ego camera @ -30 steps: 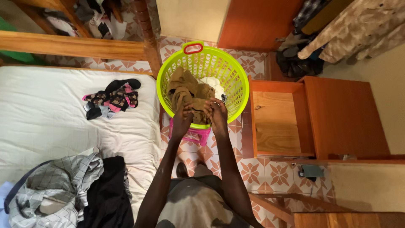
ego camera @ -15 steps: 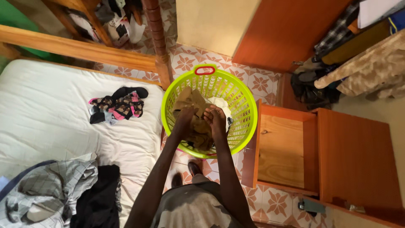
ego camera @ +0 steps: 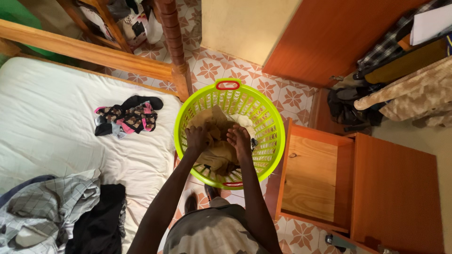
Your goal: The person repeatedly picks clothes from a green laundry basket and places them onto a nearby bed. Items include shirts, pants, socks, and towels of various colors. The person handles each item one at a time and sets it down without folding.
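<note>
Inside the lime-green laundry basket [ego camera: 268, 117], the left hand [ego camera: 196, 139] and right hand [ego camera: 238, 139] close their fingers on a tan garment [ego camera: 217, 151]; lifting it clear appears next.

We see warm, even indoor light, brightest on the white bed [ego camera: 52, 117]; soft shadow lies under the green basket [ego camera: 268, 117]. Wide-angle distortion bends the frame edges. Focus is sharp, without motion blur or glare.

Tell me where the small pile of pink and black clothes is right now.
In the head view, the pink and black clothes lie on the white mattress, to the left of the green laundry basket and just below the wooden bed frame.
</note>
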